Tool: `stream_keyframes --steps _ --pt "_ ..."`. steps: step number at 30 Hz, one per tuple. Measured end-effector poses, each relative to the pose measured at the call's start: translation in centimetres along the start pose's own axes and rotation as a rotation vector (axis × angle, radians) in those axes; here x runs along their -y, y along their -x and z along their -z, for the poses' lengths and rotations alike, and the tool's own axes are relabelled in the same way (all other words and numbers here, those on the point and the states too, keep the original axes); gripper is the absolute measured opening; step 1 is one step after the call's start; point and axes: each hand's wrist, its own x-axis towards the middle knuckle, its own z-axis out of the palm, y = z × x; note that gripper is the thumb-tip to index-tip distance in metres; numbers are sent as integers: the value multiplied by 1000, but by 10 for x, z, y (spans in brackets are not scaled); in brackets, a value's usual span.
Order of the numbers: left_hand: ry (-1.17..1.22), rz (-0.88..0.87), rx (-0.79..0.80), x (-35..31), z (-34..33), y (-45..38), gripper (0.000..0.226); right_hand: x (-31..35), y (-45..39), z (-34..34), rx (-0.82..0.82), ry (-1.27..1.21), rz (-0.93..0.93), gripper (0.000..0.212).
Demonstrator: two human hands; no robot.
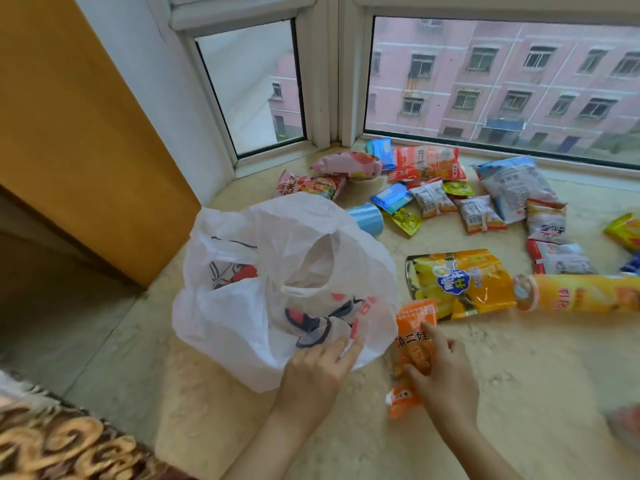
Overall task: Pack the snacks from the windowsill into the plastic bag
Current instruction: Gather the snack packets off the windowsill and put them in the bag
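Observation:
A white plastic bag (270,278) with red and blue print sits open on the marble windowsill (519,375). My left hand (318,368) pinches its near edge. My right hand (443,372) grips an orange snack packet (414,327) just right of the bag. Behind it lie a yellow-orange chips bag (460,282) and an orange chip tube (581,292). Several small packets (433,199) are scattered toward the window, with a pink packet (346,164) and a blue cup (367,218) behind the bag.
A wooden cabinet side (79,133) stands at the left. Window frames (332,81) close off the back. A patterned fabric (62,445) lies at the lower left. A blurred object (627,427) shows at the right edge.

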Motion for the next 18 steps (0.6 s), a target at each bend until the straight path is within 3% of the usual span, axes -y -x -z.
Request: stream_keyframes --steps 6,11,15,18 --pt "-11 27 -37 -15 6 -2 61 -18 19 20 -73 -85 10 76" --pt "37 145 -82 -8 29 4 51 -6 34 61 -263 -289 -49 77" --pt "12 235 -135 13 49 10 45 22 43 94 -404 -385 47 79" --pt "-108 289 -124 36 61 8 46 64 46 103 -424 -472 185 78"
